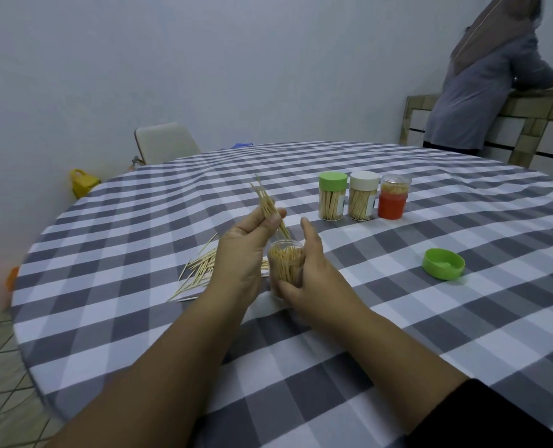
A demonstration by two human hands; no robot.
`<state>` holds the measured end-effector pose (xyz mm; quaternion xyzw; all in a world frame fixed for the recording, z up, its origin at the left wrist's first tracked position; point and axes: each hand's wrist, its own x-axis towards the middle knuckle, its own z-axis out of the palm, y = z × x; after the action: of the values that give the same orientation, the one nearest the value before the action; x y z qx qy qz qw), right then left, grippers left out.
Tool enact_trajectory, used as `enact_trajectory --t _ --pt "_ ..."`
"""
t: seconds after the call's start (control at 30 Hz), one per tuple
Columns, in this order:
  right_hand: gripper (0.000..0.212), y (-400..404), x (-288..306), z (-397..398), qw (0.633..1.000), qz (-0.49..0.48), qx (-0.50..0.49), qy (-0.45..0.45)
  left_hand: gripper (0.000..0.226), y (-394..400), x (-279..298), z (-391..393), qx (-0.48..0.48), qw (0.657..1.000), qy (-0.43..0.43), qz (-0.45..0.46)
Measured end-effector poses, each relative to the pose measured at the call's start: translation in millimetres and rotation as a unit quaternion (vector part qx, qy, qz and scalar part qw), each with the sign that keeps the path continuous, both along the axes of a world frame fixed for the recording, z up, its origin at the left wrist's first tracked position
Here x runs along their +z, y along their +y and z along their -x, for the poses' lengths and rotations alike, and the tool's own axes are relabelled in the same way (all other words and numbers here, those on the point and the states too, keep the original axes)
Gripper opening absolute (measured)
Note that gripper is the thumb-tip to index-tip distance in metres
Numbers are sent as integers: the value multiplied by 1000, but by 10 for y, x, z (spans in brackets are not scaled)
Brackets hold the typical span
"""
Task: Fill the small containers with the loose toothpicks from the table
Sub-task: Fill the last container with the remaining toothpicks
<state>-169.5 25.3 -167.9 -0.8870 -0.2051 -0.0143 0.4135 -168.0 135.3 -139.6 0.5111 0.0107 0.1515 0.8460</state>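
My left hand [246, 253] pinches a bundle of toothpicks [267, 203] that slants upward, its lower ends pointing into the mouth of a clear open container [286, 265]. That container stands on the table, nearly full of toothpicks, and my right hand [313, 279] grips it from the right side with the index finger raised. A pile of loose toothpicks [199, 270] lies on the cloth just left of my left hand, partly hidden by it.
Three filled containers stand in a row behind: green-lidded [332, 197], white-lidded [363, 196], and one upside down on its red lid [394, 197]. A loose green lid [443, 264] lies at right. The round checked table [397, 318] has a chair [165, 142] behind; a person [488, 79] stands far right.
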Motion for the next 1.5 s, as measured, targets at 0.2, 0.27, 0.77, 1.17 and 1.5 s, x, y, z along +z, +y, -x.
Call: enact_trajectory --t 0.2,0.27,0.77,1.17,1.5 --pt "107 -49 13 -30 999 -7 -32 -8 16 -10 -101 -1 -27 993 47 -106" --pt "106 -58 9 -36 999 -4 -35 -10 15 -21 -99 7 -41 990 49 -124" --pt "96 -97 -28 -105 999 -43 1 -6 17 -11 -139 -21 -32 985 16 -170" --pt "68 -138 133 -40 967 -249 35 48 16 3 -142 10 -39 968 -14 -248" --pt "36 -186 140 -97 942 -325 -77 -41 15 9 -143 31 -19 924 -32 -382"
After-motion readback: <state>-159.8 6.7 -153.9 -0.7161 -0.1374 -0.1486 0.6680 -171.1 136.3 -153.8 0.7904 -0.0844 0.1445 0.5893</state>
